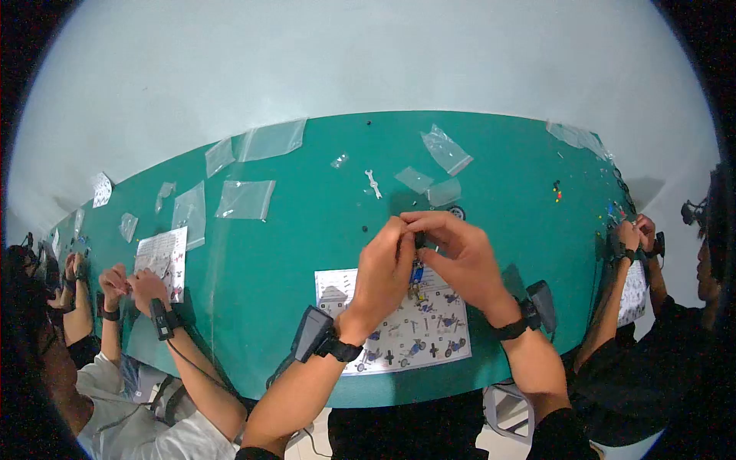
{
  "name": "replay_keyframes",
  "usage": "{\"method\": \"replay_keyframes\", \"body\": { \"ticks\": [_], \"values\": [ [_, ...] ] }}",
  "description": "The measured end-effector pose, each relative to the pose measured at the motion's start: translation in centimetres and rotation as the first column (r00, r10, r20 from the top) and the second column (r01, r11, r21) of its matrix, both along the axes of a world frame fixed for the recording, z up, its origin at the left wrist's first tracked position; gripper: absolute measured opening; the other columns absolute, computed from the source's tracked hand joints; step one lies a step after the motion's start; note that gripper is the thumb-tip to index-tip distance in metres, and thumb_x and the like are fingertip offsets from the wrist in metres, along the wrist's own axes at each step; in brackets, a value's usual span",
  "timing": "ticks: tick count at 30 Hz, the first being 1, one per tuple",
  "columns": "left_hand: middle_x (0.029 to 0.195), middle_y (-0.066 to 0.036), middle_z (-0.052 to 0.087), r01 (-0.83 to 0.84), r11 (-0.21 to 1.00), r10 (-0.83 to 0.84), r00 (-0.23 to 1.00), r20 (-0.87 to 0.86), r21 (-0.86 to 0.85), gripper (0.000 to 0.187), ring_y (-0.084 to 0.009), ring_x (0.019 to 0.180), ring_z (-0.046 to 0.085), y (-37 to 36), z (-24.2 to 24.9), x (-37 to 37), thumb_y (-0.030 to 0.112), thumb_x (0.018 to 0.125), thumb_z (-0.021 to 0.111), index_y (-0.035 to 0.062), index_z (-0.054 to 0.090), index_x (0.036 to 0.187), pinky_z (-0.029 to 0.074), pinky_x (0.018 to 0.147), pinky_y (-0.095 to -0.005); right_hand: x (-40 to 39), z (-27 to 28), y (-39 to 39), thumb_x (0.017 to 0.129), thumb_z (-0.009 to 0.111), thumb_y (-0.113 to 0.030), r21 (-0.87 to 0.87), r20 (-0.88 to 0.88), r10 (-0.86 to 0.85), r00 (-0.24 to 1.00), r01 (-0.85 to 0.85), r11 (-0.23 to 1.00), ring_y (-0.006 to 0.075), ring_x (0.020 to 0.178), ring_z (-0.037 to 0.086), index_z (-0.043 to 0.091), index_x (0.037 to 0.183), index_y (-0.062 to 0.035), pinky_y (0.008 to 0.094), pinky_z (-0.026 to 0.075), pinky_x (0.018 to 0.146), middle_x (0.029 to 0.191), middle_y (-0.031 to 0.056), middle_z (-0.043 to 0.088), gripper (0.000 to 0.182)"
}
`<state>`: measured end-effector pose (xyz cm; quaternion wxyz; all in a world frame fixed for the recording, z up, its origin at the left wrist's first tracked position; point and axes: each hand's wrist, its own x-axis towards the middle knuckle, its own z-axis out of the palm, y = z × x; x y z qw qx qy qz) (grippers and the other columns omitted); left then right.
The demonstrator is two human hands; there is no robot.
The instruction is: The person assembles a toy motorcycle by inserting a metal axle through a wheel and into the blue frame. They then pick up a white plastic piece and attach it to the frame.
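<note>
Both my hands meet above a printed instruction sheet (452, 349) on the green table. My left hand (381, 268) and my right hand (460, 257) are closed, fingertips together around a small model part (418, 272) with blue, black and yellowish pieces. The part hangs down between the hands; its upper end is hidden by my fingers. Just behind my right hand lies a black wheel (457, 212). A white wrench (373, 184) lies farther back, left of the wheel.
Clear plastic bags (245, 200) lie about the green table (299, 230). A person at the left holds their hands (132, 287) over another sheet (178, 264). At the right, another person's hands (638, 232) work near small coloured pieces (558, 192).
</note>
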<state>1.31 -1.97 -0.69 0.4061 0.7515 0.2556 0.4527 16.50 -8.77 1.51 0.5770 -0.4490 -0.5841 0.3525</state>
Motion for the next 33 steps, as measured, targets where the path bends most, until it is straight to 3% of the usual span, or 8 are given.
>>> {"method": "replay_keyframes", "body": {
  "ticks": [5,8,11,17,20,26,29,33],
  "values": [
    [0.078,-0.019,0.051,-0.020,0.999,0.020,1.000,-0.005,-0.040,0.010,-0.0318,0.066,0.049,0.0,-0.3,0.0,0.004,0.107,0.052,0.0010,0.048,0.099,0.043,0.062,-0.0412,-0.2,0.4,-0.1,0.094,0.071,0.002,-0.003,0.058,-0.086,0.995,0.086,0.996,0.0220,0.126,0.065,0.063,0.137,-0.0017,0.0368,0.052,0.110,0.137,0.0127,0.067,0.044],
    [0.076,-0.017,0.050,-0.009,0.999,0.009,1.000,0.013,0.038,0.011,-0.0289,0.065,0.046,0.2,-0.1,0.0,0.004,0.107,0.052,0.0014,0.047,0.097,0.042,0.061,-0.0402,-0.1,0.2,-0.1,0.094,0.073,0.001,-0.229,0.073,-0.052,0.996,0.068,0.971,0.0223,0.120,0.068,0.062,0.139,-0.0023,0.0354,0.055,0.105,0.129,0.0121,0.071,0.046],
    [0.081,-0.021,0.051,0.011,1.000,-0.010,1.000,-0.020,0.017,0.011,-0.0379,0.069,0.051,0.3,0.0,-0.2,0.003,0.106,0.054,-0.0006,0.047,0.098,0.045,0.064,-0.0435,-0.3,0.7,-0.1,0.096,0.072,-0.003,-0.176,0.039,-0.089,0.995,0.094,0.980,0.0209,0.114,0.071,0.063,0.136,-0.0027,0.0335,0.056,0.100,0.123,0.0112,0.073,0.041],
    [0.083,-0.021,0.052,0.028,0.999,-0.029,0.999,-0.019,-0.023,0.009,-0.0386,0.071,0.051,0.5,-0.6,-0.2,0.002,0.105,0.055,-0.0001,0.049,0.099,0.047,0.066,-0.0415,0.0,-0.2,0.1,0.102,0.068,-0.010,-0.035,0.054,-0.112,0.992,0.114,0.993,0.0173,0.115,0.069,0.066,0.125,-0.0010,0.0322,0.056,0.099,0.123,0.0110,0.072,0.025],
    [0.086,-0.020,0.054,0.051,0.998,-0.051,0.999,-0.006,0.028,0.007,-0.0396,0.072,0.053,0.3,-0.2,-0.2,0.000,0.104,0.055,0.0000,0.050,0.100,0.048,0.066,-0.0411,0.8,-0.3,0.4,0.103,0.068,-0.013,-0.152,-0.078,-0.122,0.989,0.109,0.982,0.0160,0.114,0.068,0.066,0.127,-0.0012,0.0315,0.054,0.100,0.121,0.0097,0.072,0.027],
    [0.088,-0.019,0.056,0.059,0.992,-0.055,0.997,-0.045,0.111,0.005,-0.0407,0.079,0.059,0.3,0.4,-0.3,0.000,0.103,0.056,-0.0002,0.052,0.100,0.049,0.070,-0.0420,1.3,0.6,0.3,0.101,0.069,-0.011,-0.210,0.116,-0.020,0.993,0.044,0.977,0.0151,0.112,0.067,0.068,0.127,-0.0013,0.0312,0.054,0.100,0.120,0.0070,0.072,0.027],
    [0.087,-0.018,0.055,0.033,0.995,-0.029,0.999,-0.039,0.095,0.006,-0.0387,0.076,0.057,0.4,-0.1,-0.3,0.000,0.103,0.056,-0.0001,0.051,0.100,0.048,0.069,-0.0413,0.9,0.2,0.1,0.097,0.073,-0.006,-0.191,-0.113,-0.023,0.993,0.001,0.982,0.0174,0.113,0.067,0.068,0.125,-0.0011,0.0328,0.055,0.101,0.125,0.0085,0.070,0.029],
    [0.083,-0.016,0.050,0.064,0.998,-0.065,0.998,0.020,0.028,0.009,-0.0319,0.069,0.049,0.4,-0.3,-0.1,0.002,0.106,0.054,0.0006,0.050,0.099,0.045,0.065,-0.0393,1.4,-0.9,0.6,0.090,0.076,-0.001,0.125,0.146,-0.050,0.988,0.032,0.992,0.0206,0.120,0.066,0.068,0.126,-0.0026,0.0346,0.056,0.102,0.134,0.0115,0.066,0.037]
  ]
}}
